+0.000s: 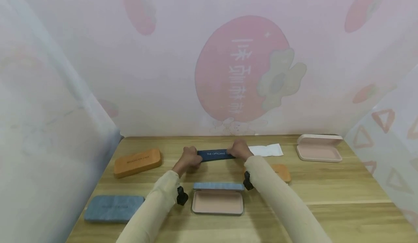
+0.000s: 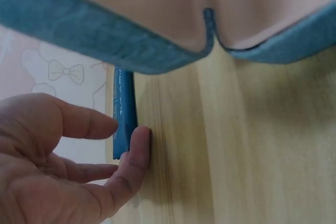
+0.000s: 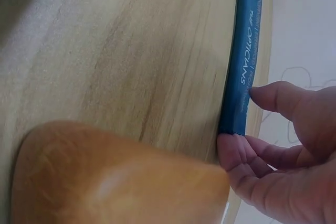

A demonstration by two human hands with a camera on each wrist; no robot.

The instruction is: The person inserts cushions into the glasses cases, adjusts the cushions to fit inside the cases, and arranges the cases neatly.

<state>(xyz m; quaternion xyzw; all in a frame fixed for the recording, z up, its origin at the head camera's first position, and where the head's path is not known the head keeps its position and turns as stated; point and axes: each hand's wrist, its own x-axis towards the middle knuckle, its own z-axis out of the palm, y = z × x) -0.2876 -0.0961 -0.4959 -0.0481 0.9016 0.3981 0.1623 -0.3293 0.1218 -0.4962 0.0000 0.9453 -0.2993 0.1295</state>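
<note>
A narrow dark blue packet (image 1: pixel 212 156) printed "THE OPTICIANS" lies crosswise near the back of the table. My left hand (image 1: pixel 191 158) holds its left end; in the left wrist view, the thumb and fingers close around the tip of the packet (image 2: pixel 124 119). At the other end my right hand (image 1: pixel 240 150) pinches it, thumb on one edge and fingertips on the end, as the right wrist view shows. Between my forearms an open blue glasses case (image 1: pixel 217 202) with a pale pink lining faces me.
Left of my arms lie a closed orange case (image 1: pixel 137 163) and a closed blue case (image 1: pixel 111 208). Another orange case (image 1: pixel 281 172) is partly hidden by my right arm. A white packet (image 1: pixel 267 150) lies beyond my right hand, and an open pink case (image 1: pixel 319 152) stands back right.
</note>
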